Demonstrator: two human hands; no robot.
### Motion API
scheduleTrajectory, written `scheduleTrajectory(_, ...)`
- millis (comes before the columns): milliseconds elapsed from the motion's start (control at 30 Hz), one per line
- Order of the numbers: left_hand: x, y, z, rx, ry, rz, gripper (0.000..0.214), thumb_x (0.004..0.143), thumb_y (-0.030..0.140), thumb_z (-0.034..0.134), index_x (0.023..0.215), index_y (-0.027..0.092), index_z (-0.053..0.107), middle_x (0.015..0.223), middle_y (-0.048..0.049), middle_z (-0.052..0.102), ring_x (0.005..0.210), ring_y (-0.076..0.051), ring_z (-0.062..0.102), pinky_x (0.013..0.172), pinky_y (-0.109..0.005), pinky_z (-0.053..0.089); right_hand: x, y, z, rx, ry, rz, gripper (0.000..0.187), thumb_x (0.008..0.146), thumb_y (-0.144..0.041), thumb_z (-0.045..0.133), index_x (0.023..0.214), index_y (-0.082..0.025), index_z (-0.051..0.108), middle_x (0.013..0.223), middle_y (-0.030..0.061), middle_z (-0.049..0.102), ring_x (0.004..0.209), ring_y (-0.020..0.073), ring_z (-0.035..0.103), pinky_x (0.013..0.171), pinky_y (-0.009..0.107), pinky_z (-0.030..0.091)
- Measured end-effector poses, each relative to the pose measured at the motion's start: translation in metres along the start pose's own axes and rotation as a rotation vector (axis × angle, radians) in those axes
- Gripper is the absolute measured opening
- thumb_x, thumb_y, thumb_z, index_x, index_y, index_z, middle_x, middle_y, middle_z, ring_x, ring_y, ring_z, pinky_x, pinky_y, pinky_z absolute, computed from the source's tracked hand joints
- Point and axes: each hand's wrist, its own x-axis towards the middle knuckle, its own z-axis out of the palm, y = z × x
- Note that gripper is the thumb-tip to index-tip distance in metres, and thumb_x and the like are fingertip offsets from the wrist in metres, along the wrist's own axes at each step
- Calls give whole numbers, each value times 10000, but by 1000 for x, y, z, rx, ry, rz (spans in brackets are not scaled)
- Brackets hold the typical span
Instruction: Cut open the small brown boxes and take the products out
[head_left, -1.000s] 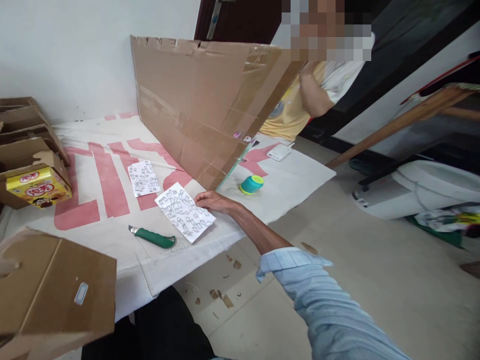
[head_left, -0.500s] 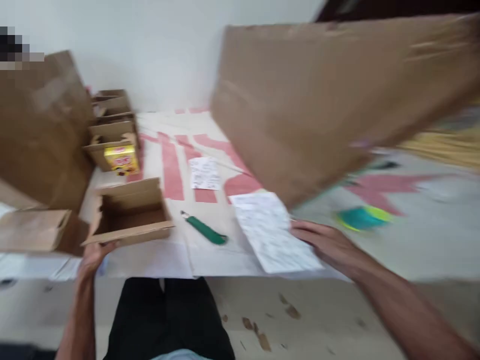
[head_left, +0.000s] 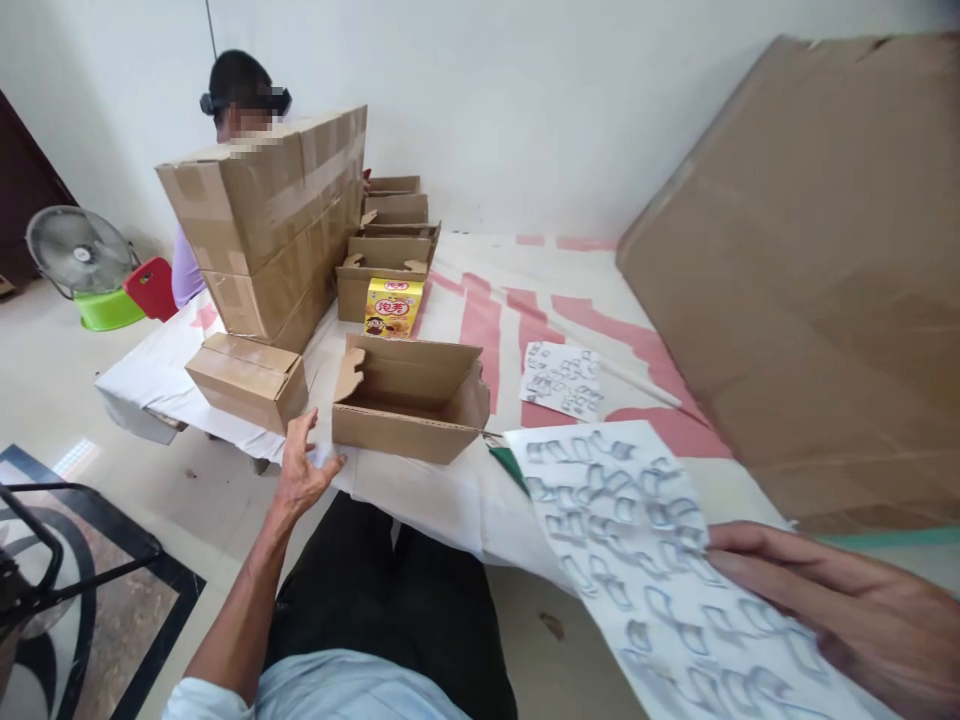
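My right hand (head_left: 840,610) pinches the edge of a white sheet covered in small drawn shapes (head_left: 637,540). Fingers apart and holding nothing, my left hand (head_left: 306,470) is close to the front left corner of an open cardboard box (head_left: 412,430). That box looks empty inside. Partly covered by the sheet and the box is a green-handled cutter (head_left: 510,468). A smaller patterned paper (head_left: 561,380) lies flat on the cloth behind. The yellow printed carton (head_left: 392,308) leans against another open box (head_left: 356,295). A closed box (head_left: 244,375) sits left of my left hand.
Taped cartons (head_left: 277,210) are stacked on the left, with a person (head_left: 240,95) behind them. A large cardboard panel (head_left: 810,280) stands on the right. Cloth covers the table (head_left: 450,500). A fan (head_left: 79,250) and a black metal frame (head_left: 90,570) are at far left.
My view has swung left. My left hand has let go of the open box. The sheet in my right hand is closer to me, and the cutter is now mostly covered.
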Motion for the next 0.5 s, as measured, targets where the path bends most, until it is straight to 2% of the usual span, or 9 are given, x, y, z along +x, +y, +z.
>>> scheduleTrajectory(67,-16,10,-3,-79,-28,-46,692,748,392,884,1380,203,676,1269,-140,707,1104,-273,709,842,-359,588,-15,-31,25,80,-69,150,336,528,-617,906,668,-340,775,715,141,739,543,264,636,488,413,455)
scheduleTrajectory(100,-23,18,-4,-151,-67,-90,598,764,423,886,1287,184,720,1124,-113,748,970,-236,727,792,-334,583,-24,-47,38,89,-152,176,346,519,-594,924,683,-326,781,728,135,738,568,262,636,483,393,444)
scheduleTrajectory(200,-45,44,-7,-384,-221,-213,454,817,519,874,1063,147,790,818,-68,766,728,-181,714,690,-293,567,-44,-86,73,134,-297,114,384,525,-534,943,707,-256,750,678,67,679,557,184,555,515,330,426)
scheduleTrajectory(267,-58,63,-11,-489,-318,-248,472,838,559,864,1035,132,816,794,-84,784,698,-189,731,655,-288,567,-48,-100,92,202,-350,113,425,507,-515,947,731,-225,729,650,23,634,558,147,519,525,289,397)
scheduleTrajectory(367,-73,83,-16,-589,-419,-289,535,841,605,861,1077,126,836,821,-111,814,688,-207,761,632,-290,578,-49,-106,113,256,-403,108,447,523,-497,946,762,-201,712,644,-11,606,564,118,492,534,259,375)
scheduleTrajectory(500,-87,94,-20,-667,-475,-352,599,824,656,860,1111,130,843,846,-128,827,675,-209,778,601,-264,573,-50,-106,132,244,-449,52,434,547,-488,936,774,-193,715,660,-14,616,580,110,489,549,254,378)
